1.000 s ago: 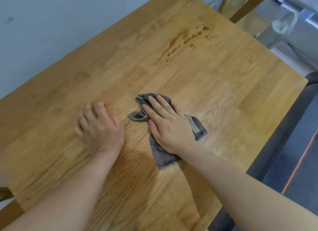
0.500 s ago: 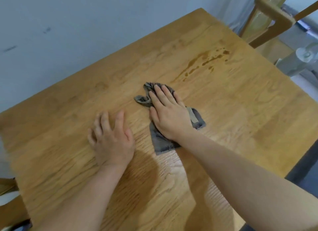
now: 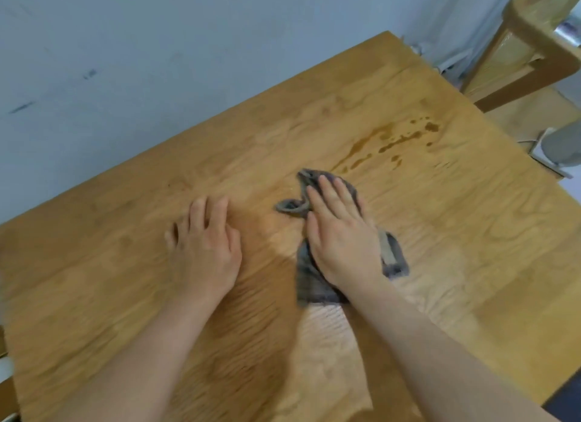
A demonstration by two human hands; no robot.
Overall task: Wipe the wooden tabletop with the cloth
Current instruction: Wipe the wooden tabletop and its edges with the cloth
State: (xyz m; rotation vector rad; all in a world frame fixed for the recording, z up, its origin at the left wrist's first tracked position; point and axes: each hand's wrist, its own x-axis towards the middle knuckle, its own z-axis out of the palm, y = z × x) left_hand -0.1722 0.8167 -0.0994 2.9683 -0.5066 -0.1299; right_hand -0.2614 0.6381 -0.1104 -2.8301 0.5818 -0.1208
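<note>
Lying lengthwise near-to-far, the grey cloth [image 3: 306, 283] points at the spill [image 3: 386, 144], nearer than before; right grip [image 3: 342, 242] presses it flat-fingered, left grip [image 3: 204, 248] rests open on the bench [image 3: 471, 264].

Your grey cloth [image 3: 309, 283] lies crumpled and pressed flat on the light wooden tabletop [image 3: 471, 264], near its middle; brown wet streaks [image 3: 377, 141] mark the wood just beyond its far edge
</note>
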